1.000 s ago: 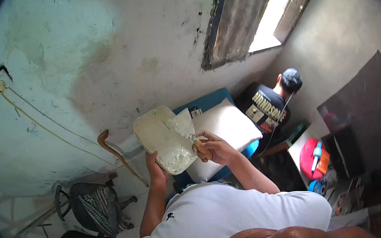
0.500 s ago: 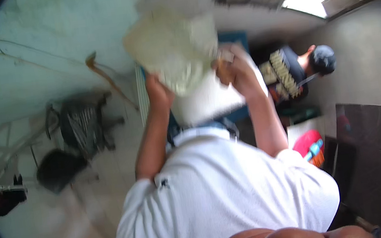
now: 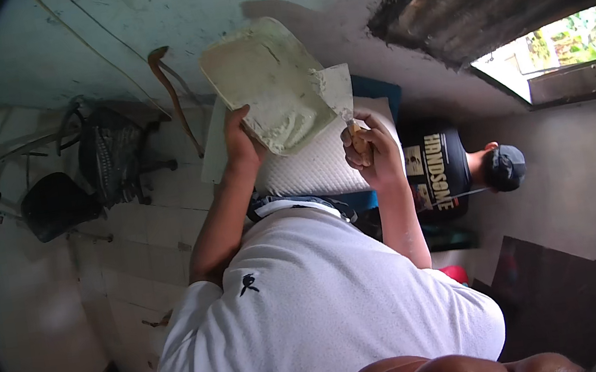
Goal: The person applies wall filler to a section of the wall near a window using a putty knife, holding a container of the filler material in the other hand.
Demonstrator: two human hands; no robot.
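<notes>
Fingers of left hand (image 3: 241, 142) clamp the putty board (image 3: 266, 85), upper centre; right hand (image 3: 373, 152) wrapped on the putty knife (image 3: 342, 101), blade seemingly touching board. Scrape flat, board steady.

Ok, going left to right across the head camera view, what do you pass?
Black chair seat → curved brown stick against the wall → left hand under the putty-smeared square board → right hand gripping a wooden-handled putty knife → person's black cap.
</notes>
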